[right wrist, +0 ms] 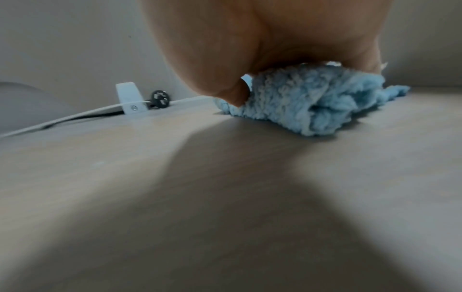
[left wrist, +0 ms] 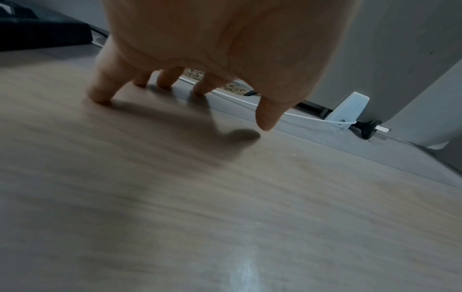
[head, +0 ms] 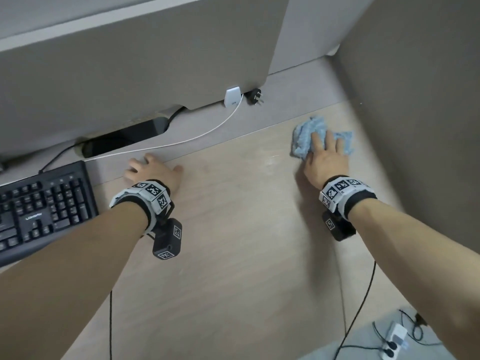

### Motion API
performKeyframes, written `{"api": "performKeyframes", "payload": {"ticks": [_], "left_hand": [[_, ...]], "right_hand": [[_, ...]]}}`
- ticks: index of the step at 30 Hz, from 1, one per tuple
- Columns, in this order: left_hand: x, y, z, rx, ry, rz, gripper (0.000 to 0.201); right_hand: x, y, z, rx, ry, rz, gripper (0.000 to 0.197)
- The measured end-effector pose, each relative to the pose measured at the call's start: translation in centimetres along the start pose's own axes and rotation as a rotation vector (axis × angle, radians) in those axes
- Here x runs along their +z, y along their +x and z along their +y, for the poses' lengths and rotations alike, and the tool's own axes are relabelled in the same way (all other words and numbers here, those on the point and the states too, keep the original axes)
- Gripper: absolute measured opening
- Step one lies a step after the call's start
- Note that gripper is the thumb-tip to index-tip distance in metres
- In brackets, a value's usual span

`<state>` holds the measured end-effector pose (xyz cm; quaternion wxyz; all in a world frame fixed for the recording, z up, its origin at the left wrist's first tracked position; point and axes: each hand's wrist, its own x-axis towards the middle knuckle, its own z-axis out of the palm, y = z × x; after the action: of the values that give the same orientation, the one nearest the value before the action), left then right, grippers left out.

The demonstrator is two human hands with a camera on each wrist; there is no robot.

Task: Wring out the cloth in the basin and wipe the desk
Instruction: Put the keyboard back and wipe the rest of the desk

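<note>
A fluffy light-blue cloth [head: 304, 136] lies bunched on the pale wooden desk [head: 233, 229] near its far right corner. My right hand [head: 324, 158] lies on top of it, fingers stretched forward over the fabric and palm pressing down. In the right wrist view the thumb tip touches the side of the cloth [right wrist: 300, 102] below the palm of my right hand [right wrist: 262, 39]. My left hand [head: 153, 170] is propped on the desk left of centre, holding nothing. Its bent fingertips [left wrist: 102, 92] touch the wood while the thumb hovers just above. No basin is in view.
A black keyboard [head: 39, 203] sits at the left edge. A white cable [head: 207, 131] runs along the back to a white adapter [head: 232, 98], beside a black plug [head: 255, 96]. Grey partitions [head: 415, 100] close the back and right. A power strip [head: 392, 341] lies on the floor.
</note>
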<state>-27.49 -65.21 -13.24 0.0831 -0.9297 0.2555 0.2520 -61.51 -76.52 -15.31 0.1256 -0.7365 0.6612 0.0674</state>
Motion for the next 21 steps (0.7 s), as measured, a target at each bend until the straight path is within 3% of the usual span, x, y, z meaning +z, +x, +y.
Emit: {"api": "performKeyframes", "payload": {"ticks": [5,12,14,19,21], "left_hand": [[0.4,0.2,1.1,-0.039,-0.014,-0.013,0.093],[1.6,0.5,1.4,-0.094,-0.024,0.056,0.101],[2.0,0.7,1.6,-0.107,-0.018,0.070,0.107],[2.7,0.4,2.0,-0.147,-0.043,0.103,0.110],[2.7,0.0,2.1,-0.143,-0.045,0.093,0.111]], "right_hand": [[-0.9,0.9,4.2,0.276,-0.001,-0.012,0.059],[-2.8,8.4,2.2,0.570,0.066,-0.022,0.072],[-3.2,9.9,1.6,0.531,0.063,-0.030,0.077],[-4.6,11.0,1.4,0.265,-0.011,0.030,0.075],[-4.7,9.7,0.8,0.087,-0.056,-0.014,0.070]]}}
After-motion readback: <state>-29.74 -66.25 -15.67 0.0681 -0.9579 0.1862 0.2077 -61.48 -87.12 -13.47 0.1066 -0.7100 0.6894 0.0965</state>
